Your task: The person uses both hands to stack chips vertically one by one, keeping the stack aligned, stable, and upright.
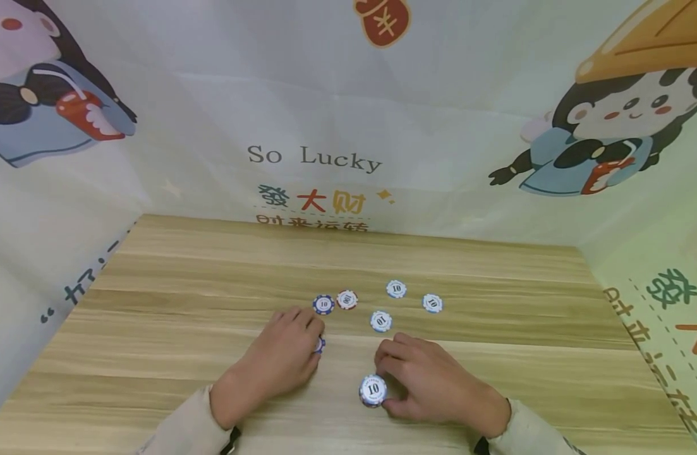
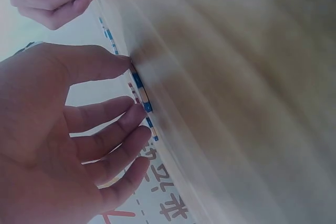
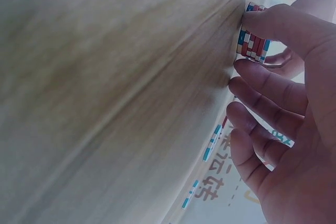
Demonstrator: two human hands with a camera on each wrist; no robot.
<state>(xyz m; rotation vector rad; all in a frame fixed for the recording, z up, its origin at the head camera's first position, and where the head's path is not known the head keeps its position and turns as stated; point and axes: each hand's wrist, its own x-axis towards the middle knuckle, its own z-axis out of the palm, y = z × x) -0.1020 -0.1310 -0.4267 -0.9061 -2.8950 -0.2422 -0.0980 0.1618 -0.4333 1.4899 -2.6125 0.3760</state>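
Observation:
My right hand (image 1: 430,382) holds a short stack of poker chips (image 1: 373,390) between thumb and index finger. On top of that stack is a light blue and white chip marked 10. Red, blue and white edges show along the stack (image 3: 254,45) in the right wrist view. My left hand (image 1: 282,351) pinches a single dark blue chip (image 2: 140,90), which lies flat on the table, partly covered by the hand in the head view. Just beyond these fingers are another dark blue chip (image 1: 323,304) and a red-edged chip (image 1: 347,299) marked 100.
Three light blue chips lie loose farther right: one at the back (image 1: 396,289), one at the far right (image 1: 432,303) and one nearer (image 1: 381,321). The wood-grain table (image 1: 183,272) meets a printed cloth backdrop (image 1: 325,114) behind and at both sides.

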